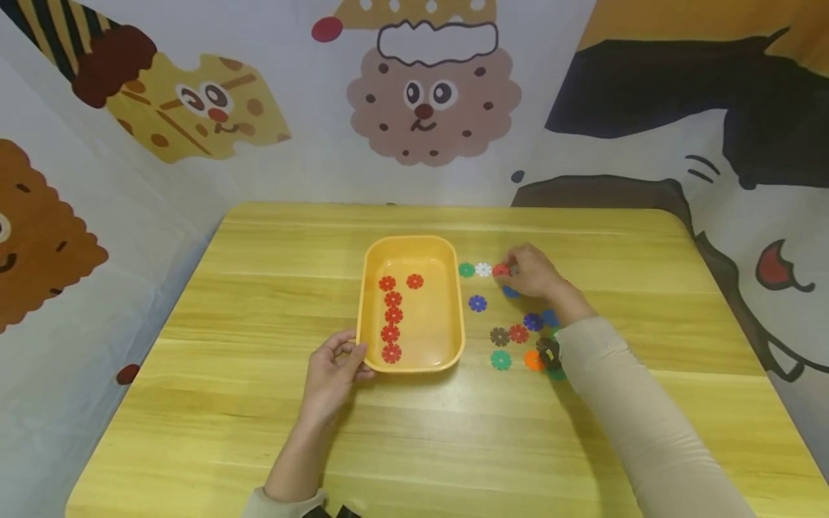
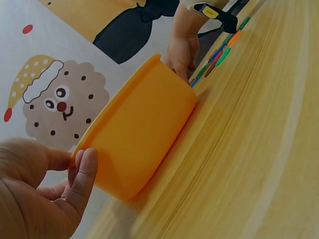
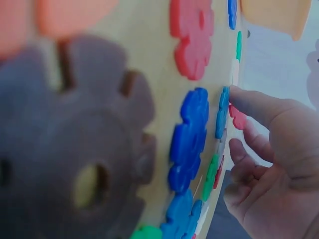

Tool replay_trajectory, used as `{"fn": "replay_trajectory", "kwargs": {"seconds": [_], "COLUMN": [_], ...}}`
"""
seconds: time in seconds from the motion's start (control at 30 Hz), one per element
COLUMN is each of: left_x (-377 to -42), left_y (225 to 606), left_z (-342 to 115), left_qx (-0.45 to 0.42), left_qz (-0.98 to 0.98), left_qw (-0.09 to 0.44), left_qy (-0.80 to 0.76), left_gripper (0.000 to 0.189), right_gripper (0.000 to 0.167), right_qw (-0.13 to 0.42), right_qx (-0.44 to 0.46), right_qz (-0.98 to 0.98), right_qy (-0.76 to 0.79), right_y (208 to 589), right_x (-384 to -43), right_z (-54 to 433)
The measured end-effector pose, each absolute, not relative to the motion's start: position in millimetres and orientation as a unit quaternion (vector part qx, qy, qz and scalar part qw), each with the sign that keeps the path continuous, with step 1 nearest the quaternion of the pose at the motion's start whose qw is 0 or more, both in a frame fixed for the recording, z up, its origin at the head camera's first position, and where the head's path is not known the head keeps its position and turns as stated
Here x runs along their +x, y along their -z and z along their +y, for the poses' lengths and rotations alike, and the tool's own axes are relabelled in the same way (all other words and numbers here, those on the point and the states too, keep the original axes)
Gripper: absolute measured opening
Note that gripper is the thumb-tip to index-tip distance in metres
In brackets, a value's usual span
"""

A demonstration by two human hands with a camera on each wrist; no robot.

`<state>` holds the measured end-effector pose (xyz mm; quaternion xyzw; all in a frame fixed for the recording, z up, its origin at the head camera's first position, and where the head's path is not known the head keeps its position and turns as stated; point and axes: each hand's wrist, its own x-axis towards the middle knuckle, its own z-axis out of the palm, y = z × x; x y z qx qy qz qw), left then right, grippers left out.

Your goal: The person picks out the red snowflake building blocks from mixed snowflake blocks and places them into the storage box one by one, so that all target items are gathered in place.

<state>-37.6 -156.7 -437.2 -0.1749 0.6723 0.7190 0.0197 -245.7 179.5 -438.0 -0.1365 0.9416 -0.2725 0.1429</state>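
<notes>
Head view: I see a yellow tray point(image 1: 434, 316) standing on the wooden surface point(image 1: 259, 324), with six red discs point(image 1: 393, 315) in it, flower-shaped: five in a column along its left side, one apart near its far end. At the tray's near left corner the left hand point(image 1: 333, 370) pinches the rim between thumb and fingers. Right of the tray's far part, a green disc point(image 1: 466, 270) and a white disc point(image 1: 483, 269) lie in a row, ending at a loose red disc point(image 1: 501, 271) under the fingers of the right hand point(image 1: 534, 272). More discs lie right of the tray, including an orange disc point(image 1: 534, 360). A printed backdrop point(image 1: 311, 173) hangs beyond the tray.

Left wrist view: I get the tray's outer wall, its rim held between the left thumb and fingers. Past the tray's far end, the right hand reaches down, a black strap point(image 2: 224, 20) at its wrist.

Right wrist view: I see the right thumb and a finger pinching the loose red disc, tilted off the surface; a blue disc point(image 3: 222, 113) is just beside the thumb, on the side away from the tray. A dark brown disc point(image 3: 109, 129) looms blurred, farther from the tray.
</notes>
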Motion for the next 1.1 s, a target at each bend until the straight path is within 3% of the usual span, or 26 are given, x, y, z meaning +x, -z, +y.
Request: {"fn": "replay_trajectory", "kwargs": {"seconds": [0.3,0.63,1.1], "left_x": [-38.3,-37.9,-37.6], "left_y": [437.3,438.0,438.2], "left_z": [-158.1,-157.9,-157.9], "left_qx": [-0.173,-0.178,-0.178], "left_qz": [0.679,0.675,0.674], "left_qw": [0.024,0.021,0.022], "left_qy": [-0.713,-0.716,-0.716], "left_gripper": [0.032,0.031,0.032], "right_gripper": [0.044,0.024,0.031], "right_qw": [0.151,0.127,0.117], "right_qx": [-0.177,-0.232,-0.23], "right_qz": [0.927,0.931,0.933], "right_qy": [0.295,0.251,0.25], "right_y": [438.0,435.7,440.4], "right_x": [-244.8,-241.4,-241.8], "right_z": [180.8,182.1,185.1]}}
